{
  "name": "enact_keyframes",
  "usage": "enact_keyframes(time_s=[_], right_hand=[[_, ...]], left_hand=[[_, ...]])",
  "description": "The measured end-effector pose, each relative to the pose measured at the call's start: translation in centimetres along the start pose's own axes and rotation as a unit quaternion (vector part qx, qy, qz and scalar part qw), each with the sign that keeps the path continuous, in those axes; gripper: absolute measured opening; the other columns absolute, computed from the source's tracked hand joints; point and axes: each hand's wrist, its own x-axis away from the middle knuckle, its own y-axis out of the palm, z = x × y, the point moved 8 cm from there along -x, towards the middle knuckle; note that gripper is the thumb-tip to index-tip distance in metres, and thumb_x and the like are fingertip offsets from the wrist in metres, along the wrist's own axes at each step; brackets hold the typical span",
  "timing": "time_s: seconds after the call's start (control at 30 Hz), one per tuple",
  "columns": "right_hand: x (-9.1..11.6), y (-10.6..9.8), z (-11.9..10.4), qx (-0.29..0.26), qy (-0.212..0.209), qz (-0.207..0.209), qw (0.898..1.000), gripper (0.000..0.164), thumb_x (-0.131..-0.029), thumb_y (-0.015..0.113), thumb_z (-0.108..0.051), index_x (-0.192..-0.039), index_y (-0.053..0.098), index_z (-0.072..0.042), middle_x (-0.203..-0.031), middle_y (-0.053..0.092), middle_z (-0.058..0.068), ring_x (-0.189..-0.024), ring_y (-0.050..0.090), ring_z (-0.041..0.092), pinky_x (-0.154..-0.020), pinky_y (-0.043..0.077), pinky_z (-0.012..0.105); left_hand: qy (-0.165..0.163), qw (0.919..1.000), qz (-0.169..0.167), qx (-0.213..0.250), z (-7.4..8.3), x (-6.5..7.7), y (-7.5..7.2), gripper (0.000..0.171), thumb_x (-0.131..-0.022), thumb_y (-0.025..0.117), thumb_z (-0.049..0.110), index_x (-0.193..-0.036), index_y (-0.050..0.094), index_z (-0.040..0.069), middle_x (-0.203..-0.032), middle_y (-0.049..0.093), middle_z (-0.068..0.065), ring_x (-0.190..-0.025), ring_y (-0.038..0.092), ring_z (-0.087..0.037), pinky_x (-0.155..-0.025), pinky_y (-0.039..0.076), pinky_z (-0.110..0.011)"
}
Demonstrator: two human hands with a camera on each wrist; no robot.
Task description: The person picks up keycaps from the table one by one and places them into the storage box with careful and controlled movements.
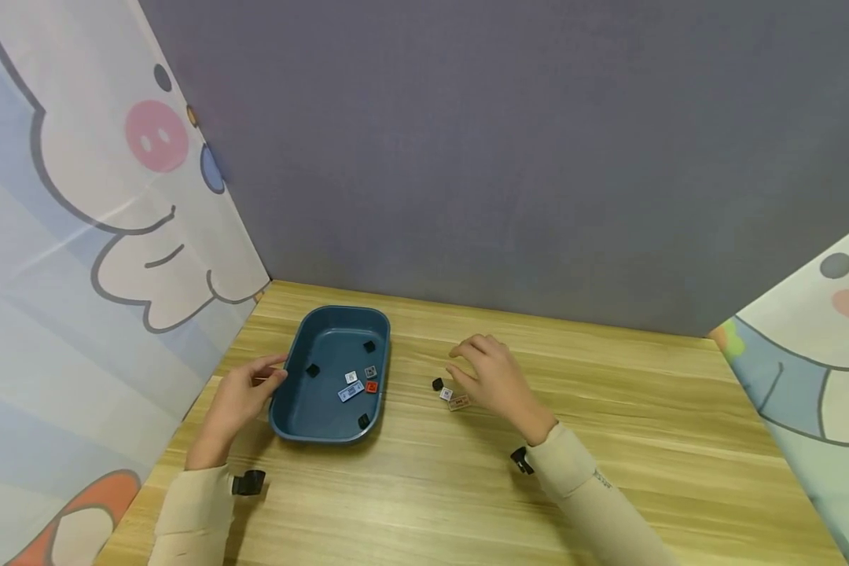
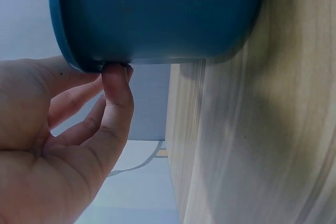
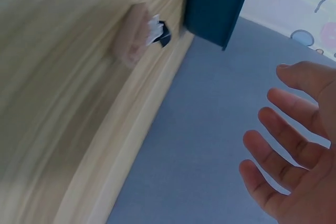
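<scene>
A dark blue tray (image 1: 328, 428) stands left of the table's middle. My left hand (image 1: 244, 397) pinches its left rim between thumb and fingers, as the left wrist view shows. My right hand (image 1: 495, 377) hovers over the table, fingers spread and slightly bent, holding nothing. Just below it lie a small black cube (image 1: 437, 384), a white cube (image 1: 446, 395) and a flat pinkish-tan block (image 1: 459, 403), close together. Inside the tray are several black cubes (image 1: 313, 370), a white cube (image 1: 350, 377), a grey one (image 1: 371, 372), a red one (image 1: 371, 387) and a light blue block (image 1: 350, 391).
The wooden table (image 1: 651, 440) meets a grey panel (image 1: 502, 173) at the back. Cartoon-printed cloths hang at the left (image 1: 113, 259) and right (image 1: 828, 354). A black wrist mount (image 1: 249, 482) sits on the left sleeve, another (image 1: 521, 461) on the right.
</scene>
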Motion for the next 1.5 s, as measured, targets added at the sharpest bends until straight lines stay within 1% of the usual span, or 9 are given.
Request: enact_keyframes(time_s=[0.23, 0.3, 0.37, 0.5, 0.63, 0.77, 0.97, 1.2, 1.5], right_hand=[[2.0, 0.4, 1.0, 0.004, 0.01, -0.057, 0.998, 0.02, -0.086, 0.082, -0.016, -0.103, 0.074, -0.009, -0.105, 0.066, 0.004, -0.093, 0.061, 0.024, -0.079, 0.051, 0.043], [2.4, 0.7, 1.3, 0.005, 0.009, -0.07, 0.997, 0.021, -0.084, 0.083, -0.015, -0.103, 0.074, -0.009, -0.106, 0.066, 0.004, -0.094, 0.061, 0.024, -0.081, 0.051, 0.043], [2.7, 0.9, 1.5, 0.003, 0.008, -0.082, 0.997, 0.021, -0.084, 0.083, -0.015, -0.102, 0.074, -0.008, -0.106, 0.067, 0.004, -0.096, 0.062, 0.024, -0.087, 0.05, 0.045], [3.5, 1.7, 2.1, 0.007, 0.009, -0.108, 0.994, 0.019, -0.085, 0.082, -0.016, -0.101, 0.075, -0.009, -0.106, 0.067, 0.004, -0.098, 0.062, 0.024, -0.091, 0.05, 0.044], [4.3, 2.5, 2.6, 0.009, 0.008, -0.133, 0.991, 0.021, -0.086, 0.081, -0.017, -0.104, 0.075, -0.009, -0.107, 0.066, 0.003, -0.099, 0.061, 0.023, -0.087, 0.051, 0.042], [4.9, 3.1, 2.9, 0.001, 0.015, -0.152, 0.988, 0.023, -0.086, 0.081, -0.017, -0.107, 0.075, -0.009, -0.109, 0.066, 0.003, -0.1, 0.061, 0.023, -0.087, 0.051, 0.044], [5.2, 3.7, 3.1, -0.004, 0.022, -0.161, 0.987, 0.022, -0.086, 0.08, -0.014, -0.107, 0.075, -0.01, -0.109, 0.066, 0.003, -0.099, 0.061, 0.023, -0.086, 0.051, 0.045], [5.4, 4.1, 3.1, 0.0, 0.016, -0.161, 0.987, 0.021, -0.086, 0.08, -0.012, -0.106, 0.074, -0.011, -0.108, 0.066, 0.004, -0.098, 0.061, 0.024, -0.084, 0.051, 0.046], [5.3, 4.3, 3.1, -0.001, 0.024, -0.164, 0.986, 0.017, -0.087, 0.08, -0.015, -0.103, 0.074, -0.012, -0.109, 0.066, 0.004, -0.1, 0.061, 0.026, -0.085, 0.051, 0.048]], left_hand=[[0.0, 1.0, 0.001, -0.003, 0.2, 0.1, 0.0, 0.036, -0.101, 0.062, 0.015, -0.133, 0.063, -0.003, -0.105, 0.07, -0.022, -0.094, 0.068, -0.039, -0.072, 0.053, -0.041], [-0.002, 1.0, 0.0, -0.003, 0.2, 0.1, 0.0, 0.036, -0.101, 0.062, 0.015, -0.133, 0.062, -0.003, -0.106, 0.07, -0.022, -0.095, 0.068, -0.04, -0.073, 0.054, -0.042], [-0.003, 1.0, -0.002, -0.001, 0.2, 0.1, 0.0, 0.037, -0.102, 0.062, 0.015, -0.134, 0.062, -0.003, -0.107, 0.07, -0.023, -0.096, 0.068, -0.041, -0.076, 0.054, -0.045], [-0.005, 1.0, -0.007, 0.003, 0.1, 0.0, 0.0, 0.038, -0.102, 0.061, 0.016, -0.135, 0.061, -0.003, -0.109, 0.069, -0.024, -0.099, 0.067, -0.042, -0.079, 0.054, -0.049], [-0.003, 1.0, -0.005, 0.002, 0.1, 0.0, 0.0, 0.037, -0.102, 0.061, 0.016, -0.134, 0.061, -0.002, -0.108, 0.07, -0.023, -0.098, 0.067, -0.041, -0.078, 0.054, -0.049], [-0.002, 1.0, -0.002, -0.003, 0.1, -0.1, 0.0, 0.037, -0.102, 0.061, 0.017, -0.133, 0.062, -0.002, -0.106, 0.07, -0.022, -0.095, 0.068, -0.039, -0.076, 0.053, -0.046], [-0.004, 1.0, -0.003, 0.0, 0.0, 0.0, 0.0, 0.037, -0.102, 0.061, 0.017, -0.134, 0.062, -0.002, -0.107, 0.07, -0.023, -0.095, 0.068, -0.039, -0.075, 0.053, -0.045], [-0.009, 0.9999, -0.006, 0.002, -0.1, -0.1, 0.1, 0.038, -0.102, 0.061, 0.018, -0.135, 0.061, -0.001, -0.108, 0.07, -0.022, -0.096, 0.067, -0.039, -0.076, 0.053, -0.045], [-0.005, 1.0, -0.005, 0.005, 0.0, -0.1, 0.2, 0.037, -0.102, 0.061, 0.016, -0.134, 0.061, -0.002, -0.107, 0.07, -0.023, -0.097, 0.067, -0.041, -0.077, 0.054, -0.047]])
